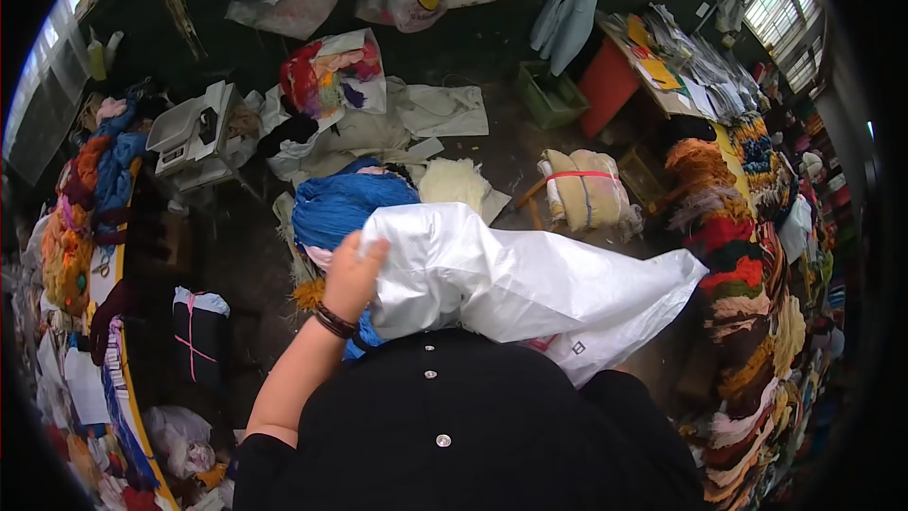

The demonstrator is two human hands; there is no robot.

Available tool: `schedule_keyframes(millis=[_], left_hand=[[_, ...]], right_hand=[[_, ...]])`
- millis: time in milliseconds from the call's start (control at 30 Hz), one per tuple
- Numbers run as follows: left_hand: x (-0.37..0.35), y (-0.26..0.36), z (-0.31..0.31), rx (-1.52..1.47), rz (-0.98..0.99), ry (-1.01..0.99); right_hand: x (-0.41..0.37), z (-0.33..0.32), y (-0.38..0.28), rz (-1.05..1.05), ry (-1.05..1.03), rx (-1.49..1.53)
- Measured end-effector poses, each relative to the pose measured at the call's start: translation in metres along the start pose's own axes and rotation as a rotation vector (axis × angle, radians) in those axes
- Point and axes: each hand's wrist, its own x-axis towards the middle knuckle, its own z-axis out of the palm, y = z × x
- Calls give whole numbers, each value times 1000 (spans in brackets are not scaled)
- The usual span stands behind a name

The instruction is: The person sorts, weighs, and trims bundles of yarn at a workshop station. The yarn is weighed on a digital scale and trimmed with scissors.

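A large white woven plastic sack (539, 270) stretches across the front of my body, its far end pointing to the right. My left hand (355, 274) is at the sack's left edge with its fingers closed on it. Behind the sack, a large bundle of blue yarn (345, 203) lies close to my left hand, with some pink yarn (319, 255) under it. Cream yarn (454, 182) is just beyond the sack's upper edge. The sack hides my right hand and forearm.
Yarn hanks line the left table (112, 274) and the right rack (742, 293). A tied beige bundle (584, 191) stands ahead. A green crate (551, 99) sits near a red desk (605, 85). At the left are a black wrapped bundle (200, 345) and a white scale (194, 137).
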Motion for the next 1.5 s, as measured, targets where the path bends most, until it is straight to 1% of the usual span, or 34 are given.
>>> schedule_keyframes(millis=[33, 67, 100, 167, 200, 267, 300, 400, 533, 600, 633, 667, 733, 767, 833, 867, 900, 933, 967, 1000, 1033, 1067, 1100, 1133, 1167, 1200, 1267, 1300, 1333, 1367, 1433, 1500], left_hand=[[5, -1, -8, -367, -79, 12], [5, 0, -17, -592, -144, -68], [5, -1, -16, -591, -144, -72], [3, 2, -10, -1043, -259, -211], [-1, 8, -4, -1173, -376, -323], [-6, 8, 20, -1035, -270, -239], [-10, 11, 22, -960, -307, -212], [-11, 22, 25, -900, -309, -223], [-14, 10, 21, -860, -309, -252], [-10, -9, 7, -653, -182, -119], [-6, -1, -3, -841, -200, -92], [0, -1, -22, -936, -236, -81], [3, -29, -62, -992, -285, 65], [4, -42, -87, -1101, -351, 87], [6, -69, -145, -1093, -410, 270], [7, -111, -194, -1081, -415, 410], [-2, -119, -226, -1037, -408, 636], [-17, -149, -271, -977, -384, 744], [-31, -187, -326, -994, -404, 771], [-49, -181, -344, -977, -387, 811], [-66, -164, -357, -1076, -398, 948], [-86, -162, -377, -1041, -388, 1008], [-105, -156, -392, -1080, -383, 1031], [-121, -162, -416, -1037, -371, 1135], [-132, -138, -406, -992, -368, 1193], [-144, -132, -409, -990, -364, 1184], [-165, -127, -415, -918, -404, 1232], [-177, -122, -413, -986, -434, 1207], [-190, -120, -415, -941, -489, 1188], [-204, -121, -418, -926, -513, 1188], [-232, -123, -425, -902, -536, 1226], [-263, -126, -432, -856, -557, 1272]], right_hand=[[2, 2, 0, 2, -5, -2], [4, 1, -2, 0, -4, -1], [6, 4, 0, 1, -6, -7], [7, 5, 0, 4, -14, -9], [8, 5, 1, 7, -18, -10], [9, 7, 3, 12, -28, -4], [11, 7, 4, 10, -29, -6], [12, 10, 6, 18, -38, -2], [8, 9, 8, 31, -31, 19], [8, 6, 8, 36, -19, 32], [6, 3, 7, 44, -6, 44], [4, -1, 7, 49, 4, 56], [-2, -12, 3, 69, 38, 102], [-1, -16, 5, 84, 49, 125], [-15, -36, -2, 125, 94, 169], [-18, -45, -8, 144, 108, 202], [-22, -51, -11, 165, 118, 240], [-24, -57, -21, 195, 104, 312], [-29, -67, -29, 205, 108, 350], [-31, -74, -55, 308, 59, 462], [-31, -78, -61, 205, 43, 514], [-34, -80, -72, 145, 16, 494], [-33, -86, -78, 80, 21, 495], [-31, -92, -83, 19, 23, 498], [-33, -93, -97, -25, 28, 472], [-31, -91, -114, -132, -3, 422], [-36, -78, -146, -227, -13, 462], [-35, -83, -157, -262, -3, 469], [-33, -87, -169, -296, 7, 475], [-34, -81, -184, -377, 44, 480], [-33, -91, -211, -490, 7, 466], [-32, -95, -239, -591, 70, 430]])
